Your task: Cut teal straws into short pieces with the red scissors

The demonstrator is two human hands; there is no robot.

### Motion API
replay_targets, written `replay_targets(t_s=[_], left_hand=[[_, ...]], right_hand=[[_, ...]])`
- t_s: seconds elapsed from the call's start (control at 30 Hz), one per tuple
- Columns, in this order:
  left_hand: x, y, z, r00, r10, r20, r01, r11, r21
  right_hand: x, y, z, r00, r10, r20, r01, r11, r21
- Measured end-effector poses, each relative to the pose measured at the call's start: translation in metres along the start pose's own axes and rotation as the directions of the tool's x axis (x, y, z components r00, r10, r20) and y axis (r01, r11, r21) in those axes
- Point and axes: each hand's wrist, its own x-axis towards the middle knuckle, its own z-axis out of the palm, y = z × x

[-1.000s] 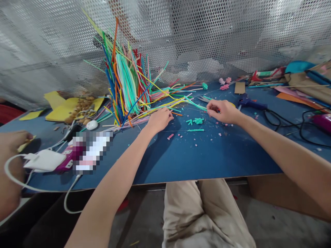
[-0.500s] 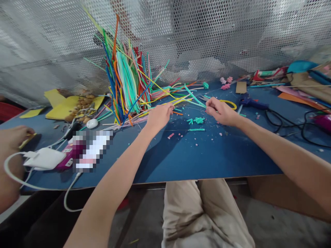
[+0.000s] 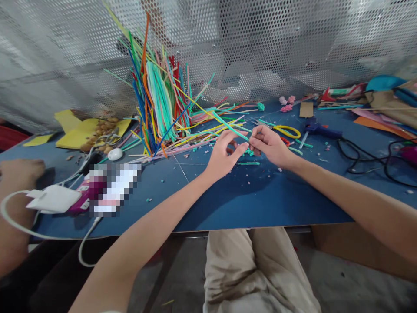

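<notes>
My right hand (image 3: 269, 147) pinches a turquoise pipe cleaner (image 3: 230, 126) near its lower end, thumb against fingers. The stem slants up and left from the grip, over the fingertips of my left hand (image 3: 223, 156). That hand is beside it with thumb and fingers apart; whether it touches the stem I cannot tell. On the table below, short turquoise pieces are partly hidden by my hands, and one short turquoise length (image 3: 249, 163) lies in front of them. Scissors with a yellow handle (image 3: 286, 131) lie just behind my right hand.
A bundle of coloured pipe cleaners (image 3: 159, 104) stands at the back left. At right lies a blue glue gun (image 3: 322, 129) with a black cable. A phone (image 3: 117, 191), a white charger (image 3: 57, 199) and another person's hand (image 3: 22, 169) are at left. Perforated metal (image 3: 260, 43) borders the back.
My left hand has moved right, close to my right hand, and its fingers have opened. My right hand has shifted slightly left, and the pipe cleaner now points toward the left hand.
</notes>
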Motion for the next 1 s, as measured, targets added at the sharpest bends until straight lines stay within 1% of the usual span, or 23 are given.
replay_targets(t_s=[0.1, 0.2, 0.27, 0.33, 0.4, 0.47, 0.53, 0.6, 0.7, 0.77, 0.9, 1.0], left_hand=[[-0.001, 0.002, 0.004, 0.999, -0.039, 0.015, 0.04, 0.994, -0.1], [0.001, -0.001, 0.005, 0.998, -0.048, 0.03, 0.052, 0.991, -0.125], [0.002, -0.004, 0.004, 0.997, -0.076, -0.014, 0.074, 0.99, -0.124], [0.005, -0.008, 0.001, 0.992, -0.103, -0.074, 0.093, 0.988, -0.125], [0.008, -0.014, -0.003, 0.985, -0.116, -0.126, 0.099, 0.986, -0.136], [0.011, -0.02, -0.007, 0.98, -0.115, -0.16, 0.092, 0.985, -0.146], [0.014, -0.025, -0.012, 0.977, -0.117, -0.178, 0.092, 0.986, -0.142], [0.016, -0.029, -0.015, 0.976, -0.122, -0.178, 0.102, 0.987, -0.121], [0.017, -0.031, -0.017, 0.978, -0.117, -0.172, 0.104, 0.991, -0.086], [0.017, -0.031, -0.018, 0.979, -0.11, -0.17, 0.1, 0.993, -0.064], [0.016, -0.03, -0.018, 0.981, -0.108, -0.164, 0.107, 0.994, -0.02], [0.015, -0.03, -0.018, 0.983, -0.098, -0.156, 0.099, 0.995, -0.005]], right_hand=[[0.001, 0.001, -0.002, 1.0, 0.007, 0.008, -0.007, 1.0, 0.008], [0.001, 0.001, -0.001, 0.999, 0.0, 0.039, -0.001, 1.0, 0.014], [-0.001, 0.001, 0.0, 0.998, -0.015, 0.059, 0.016, 1.0, -0.02], [-0.002, 0.0, -0.002, 0.997, -0.044, 0.056, 0.051, 0.989, -0.136], [-0.001, 0.001, -0.008, 0.995, -0.093, 0.03, 0.097, 0.935, -0.342], [0.002, 0.005, -0.016, 0.989, -0.145, 0.017, 0.131, 0.83, -0.542], [0.005, 0.009, -0.024, 0.983, -0.177, 0.046, 0.162, 0.729, -0.665], [0.008, 0.014, -0.031, 0.977, -0.184, 0.107, 0.203, 0.654, -0.729], [0.009, 0.019, -0.037, 0.963, -0.174, 0.204, 0.268, 0.579, -0.77], [0.009, 0.021, -0.038, 0.957, -0.162, 0.241, 0.29, 0.557, -0.778], [0.008, 0.022, -0.036, 0.952, -0.124, 0.28, 0.301, 0.549, -0.78], [0.009, 0.021, -0.036, 0.95, -0.132, 0.282, 0.306, 0.559, -0.771]])
